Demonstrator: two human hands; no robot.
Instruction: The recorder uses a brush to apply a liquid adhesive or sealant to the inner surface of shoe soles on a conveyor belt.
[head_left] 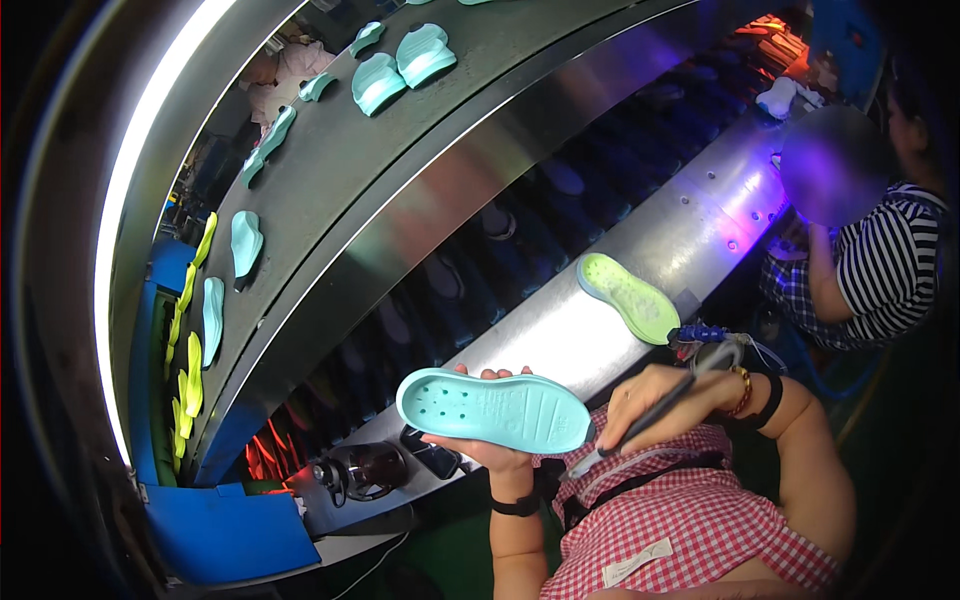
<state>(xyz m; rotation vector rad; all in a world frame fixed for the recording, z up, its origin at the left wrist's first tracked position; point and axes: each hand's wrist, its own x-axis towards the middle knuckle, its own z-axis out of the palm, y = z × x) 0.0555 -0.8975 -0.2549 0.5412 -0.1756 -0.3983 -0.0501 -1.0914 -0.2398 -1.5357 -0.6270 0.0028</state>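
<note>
A light blue shoe sole (497, 411) lies across the fingers of my left hand (490, 453), its flat side with small holes and ridges facing up. My left fingers curl around its edges from below. In my right hand (645, 402), just beside the sole's right end, is a slim dark-handled brush (660, 405). Its pale tip points down and left, apart from the sole. The handle's far end is blurred. Beyond my right hand, a yellow-green sole (630, 300) rests on the shiny metal ledge (540, 340).
Several light blue soles (424, 55) lie on the dark curved belt (330, 200) beyond the ledge. Yellow-green pieces (190, 380) stand at the left. A dark brown jar (375, 468) and a phone (432, 455) sit at the ledge's near end. A co-worker (885, 250) is at the right.
</note>
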